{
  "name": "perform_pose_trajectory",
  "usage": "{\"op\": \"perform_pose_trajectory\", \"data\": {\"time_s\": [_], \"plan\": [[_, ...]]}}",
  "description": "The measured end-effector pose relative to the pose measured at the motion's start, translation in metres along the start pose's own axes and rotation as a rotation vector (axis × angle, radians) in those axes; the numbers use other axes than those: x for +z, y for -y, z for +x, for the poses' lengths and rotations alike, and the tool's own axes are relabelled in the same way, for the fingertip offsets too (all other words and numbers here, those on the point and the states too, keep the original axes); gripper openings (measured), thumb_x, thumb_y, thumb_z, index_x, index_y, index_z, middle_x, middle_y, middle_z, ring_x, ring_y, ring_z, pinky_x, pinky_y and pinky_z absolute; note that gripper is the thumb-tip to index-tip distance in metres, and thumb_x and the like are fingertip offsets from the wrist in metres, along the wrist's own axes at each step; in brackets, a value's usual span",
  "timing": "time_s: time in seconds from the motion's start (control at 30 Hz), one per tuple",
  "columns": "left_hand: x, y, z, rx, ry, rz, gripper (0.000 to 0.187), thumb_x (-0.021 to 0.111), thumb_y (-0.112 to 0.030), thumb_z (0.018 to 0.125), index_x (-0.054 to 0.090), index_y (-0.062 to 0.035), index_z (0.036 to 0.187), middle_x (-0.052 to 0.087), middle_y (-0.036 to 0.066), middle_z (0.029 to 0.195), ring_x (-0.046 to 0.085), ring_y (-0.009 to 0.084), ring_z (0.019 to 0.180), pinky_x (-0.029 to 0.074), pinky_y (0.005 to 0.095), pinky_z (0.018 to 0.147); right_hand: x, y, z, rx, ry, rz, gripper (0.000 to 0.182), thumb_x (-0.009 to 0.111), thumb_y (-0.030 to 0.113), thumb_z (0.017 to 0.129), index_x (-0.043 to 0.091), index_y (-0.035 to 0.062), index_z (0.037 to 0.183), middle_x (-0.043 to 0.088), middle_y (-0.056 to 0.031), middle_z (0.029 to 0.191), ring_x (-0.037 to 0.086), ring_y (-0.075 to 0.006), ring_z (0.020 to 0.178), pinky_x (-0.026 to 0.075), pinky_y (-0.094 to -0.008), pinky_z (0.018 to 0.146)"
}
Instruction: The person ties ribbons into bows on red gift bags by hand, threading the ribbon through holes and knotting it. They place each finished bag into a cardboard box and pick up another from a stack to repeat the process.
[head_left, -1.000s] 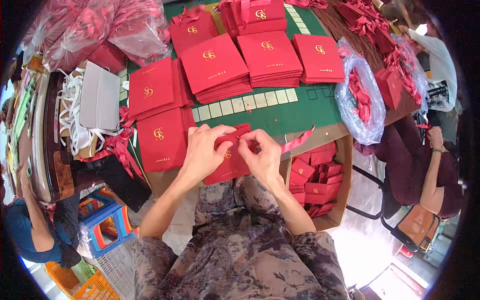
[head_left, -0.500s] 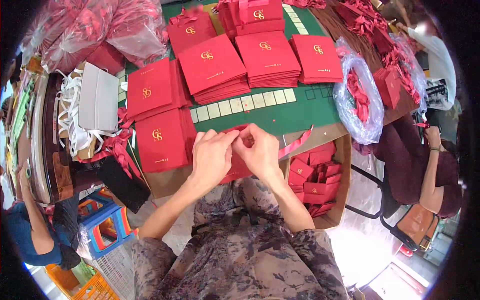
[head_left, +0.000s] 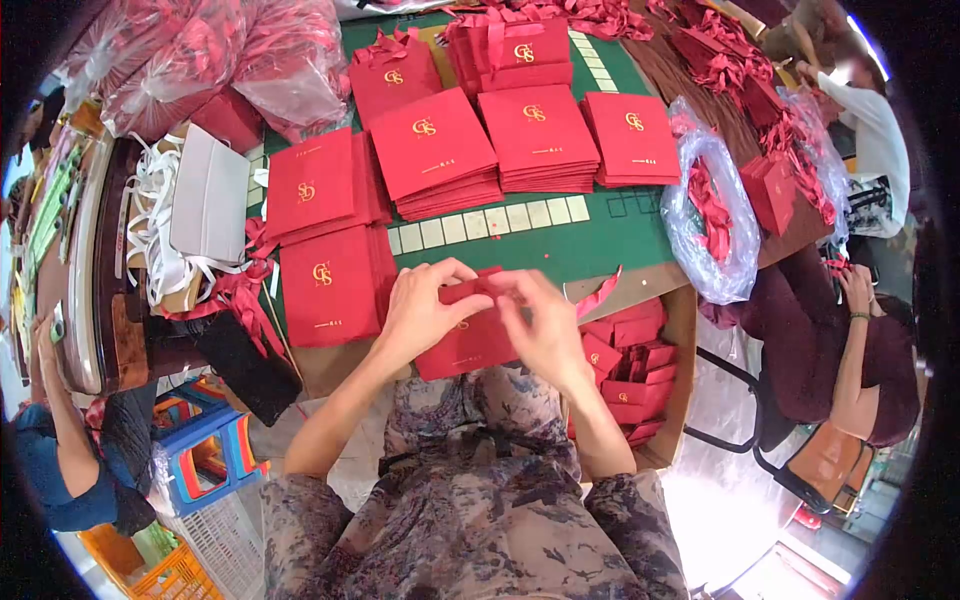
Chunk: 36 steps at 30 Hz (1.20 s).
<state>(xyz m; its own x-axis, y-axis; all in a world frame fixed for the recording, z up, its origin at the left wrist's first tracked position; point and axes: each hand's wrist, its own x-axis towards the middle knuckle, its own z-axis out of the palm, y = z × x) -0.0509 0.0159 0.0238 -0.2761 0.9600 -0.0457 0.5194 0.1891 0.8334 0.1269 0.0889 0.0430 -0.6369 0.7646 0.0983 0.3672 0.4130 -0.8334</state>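
A small red paper bag (head_left: 468, 347) with a gold emblem lies before me at the table's near edge, over my lap. My left hand (head_left: 428, 305) grips its upper edge, thumb in front and fingers curled behind. At the bag's upper right corner is my right hand (head_left: 548, 325), slightly blurred, thumb and forefinger bent about the edge. The hands partly cover the bag's top and emblem. A red ribbon (head_left: 598, 295) lies just right of my right hand. Stacks of flat red bags (head_left: 433, 140) stand beyond, with another stack (head_left: 325, 285) close to my left hand.
An open carton (head_left: 682, 390) of red bags stands below at right. A clear plastic bag (head_left: 710, 215) of red ribbons lies on the green tabletop (head_left: 540, 245). White-ribboned bags (head_left: 205, 195) are at left. People sit on both sides, including one person's arm (head_left: 858, 350) at right.
My hands have moved slightly apart from their close pinch, the right shifting right and down. More of the bag's front and its emblem now shows. The view has shifted slightly.
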Motion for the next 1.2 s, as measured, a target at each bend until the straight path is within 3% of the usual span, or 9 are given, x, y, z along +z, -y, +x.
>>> {"op": "perform_pose_trajectory", "data": {"time_s": [0.17, 0.27, 0.33, 0.53, 0.7, 0.77, 0.83, 0.93, 1.2], "plan": [[0.01, -0.012, -0.012, 0.121, -0.059, 0.203, 0.026, 0.08, -0.029, 0.077, 0.072, -0.0108, 0.092, 0.07, 0.01, 0.081, 0.06, 0.0267, 0.076, 0.042, 0.0399, 0.076, -0.016, -0.006, 0.024, -0.11, -0.06, -0.009, 0.013, 0.064, 0.004, 0.091, 0.069, 0.0016, 0.103, 0.066, -0.0132, 0.096, 0.068, -0.0246, 0.085, 0.055, -0.0334, 0.075], [0.019, -0.012, -0.02, 0.278, -0.134, 0.267, 0.02, 0.079, -0.024, 0.077, 0.072, -0.0119, 0.091, 0.07, 0.006, 0.081, 0.057, 0.024, 0.074, 0.041, 0.0383, 0.074, -0.023, -0.02, 0.04, -0.08, 0.39, -0.055, 0.011, 0.065, 0.007, 0.089, 0.07, 0.0018, 0.097, 0.064, -0.0112, 0.091, 0.067, -0.0237, 0.08, 0.053, -0.0343, 0.071], [0.02, -0.013, -0.024, 0.458, -0.222, 0.313, 0.013, 0.076, -0.018, 0.078, 0.072, -0.0133, 0.09, 0.069, 0.0, 0.081, 0.056, 0.0205, 0.074, 0.04, 0.0348, 0.072, -0.027, -0.029, 0.048, -0.122, 0.46, -0.001, 0.011, 0.065, 0.007, 0.089, 0.071, 0.0029, 0.096, 0.063, -0.0106, 0.091, 0.066, -0.024, 0.08, 0.053, -0.0344, 0.071], [0.015, -0.01, -0.022, 0.628, -0.16, 0.332, 0.019, 0.08, -0.017, 0.075, 0.074, -0.0107, 0.091, 0.071, 0.0, 0.081, 0.057, 0.0195, 0.07, 0.041, 0.0344, 0.069, -0.035, -0.03, 0.059, -0.23, 0.665, 0.017, 0.01, 0.066, 0.011, 0.088, 0.071, 0.008, 0.096, 0.058, -0.0089, 0.089, 0.063, -0.0251, 0.082, 0.049, -0.0356, 0.073], [0.013, -0.017, -0.021, 0.568, -0.174, 0.205, 0.024, 0.084, -0.015, 0.071, 0.068, -0.0097, 0.089, 0.066, 0.003, 0.079, 0.057, 0.0232, 0.069, 0.043, 0.0369, 0.066, -0.037, -0.036, 0.058, -0.237, 0.698, 0.098, 0.009, 0.067, 0.015, 0.088, 0.069, 0.0075, 0.093, 0.055, -0.0085, 0.087, 0.062, -0.0228, 0.083, 0.048, -0.0348, 0.072], [0.011, -0.011, -0.021, 0.53, -0.142, 0.229, 0.025, 0.085, -0.016, 0.07, 0.066, -0.0093, 0.085, 0.063, 0.004, 0.079, 0.057, 0.0249, 0.07, 0.043, 0.0375, 0.066, -0.035, -0.039, 0.058, -0.179, 0.765, 0.226, 0.01, 0.065, 0.013, 0.092, 0.067, 0.0045, 0.095, 0.054, -0.0054, 0.09, 0.06, -0.0173, 0.078, 0.047, -0.0307, 0.071], [0.008, -0.01, -0.02, 0.495, -0.123, 0.216, 0.025, 0.085, -0.017, 0.071, 0.065, -0.0096, 0.084, 0.064, 0.004, 0.078, 0.058, 0.0242, 0.07, 0.042, 0.037, 0.066, -0.028, -0.043, 0.055, -0.195, 0.732, 0.231, 0.009, 0.065, 0.012, 0.091, 0.066, 0.0026, 0.091, 0.054, -0.0041, 0.089, 0.059, -0.0146, 0.079, 0.047, -0.0296, 0.07], [0.003, -0.012, -0.021, 0.382, -0.024, 0.235, 0.025, 0.084, -0.02, 0.072, 0.065, -0.0092, 0.083, 0.066, 0.003, 0.076, 0.059, 0.023, 0.071, 0.041, 0.0361, 0.067, -0.008, -0.057, 0.058, -0.249, 0.285, 0.425, 0.01, 0.067, 0.01, 0.088, 0.063, 0.0017, 0.083, 0.054, -0.0059, 0.085, 0.054, -0.0152, 0.074, 0.044, -0.0292, 0.065], [0.017, -0.005, -0.012, 0.218, -0.115, 0.167, 0.026, 0.083, -0.019, 0.075, 0.063, -0.0094, 0.088, 0.068, 0.004, 0.08, 0.065, 0.0223, 0.076, 0.043, 0.0354, 0.072, 0.001, -0.068, 0.052, -0.052, -0.069, 0.166, 0.014, 0.068, 0.014, 0.092, 0.068, 0.0014, 0.096, 0.062, -0.0091, 0.091, 0.061, -0.0197, 0.079, 0.049, -0.0317, 0.068]]}}
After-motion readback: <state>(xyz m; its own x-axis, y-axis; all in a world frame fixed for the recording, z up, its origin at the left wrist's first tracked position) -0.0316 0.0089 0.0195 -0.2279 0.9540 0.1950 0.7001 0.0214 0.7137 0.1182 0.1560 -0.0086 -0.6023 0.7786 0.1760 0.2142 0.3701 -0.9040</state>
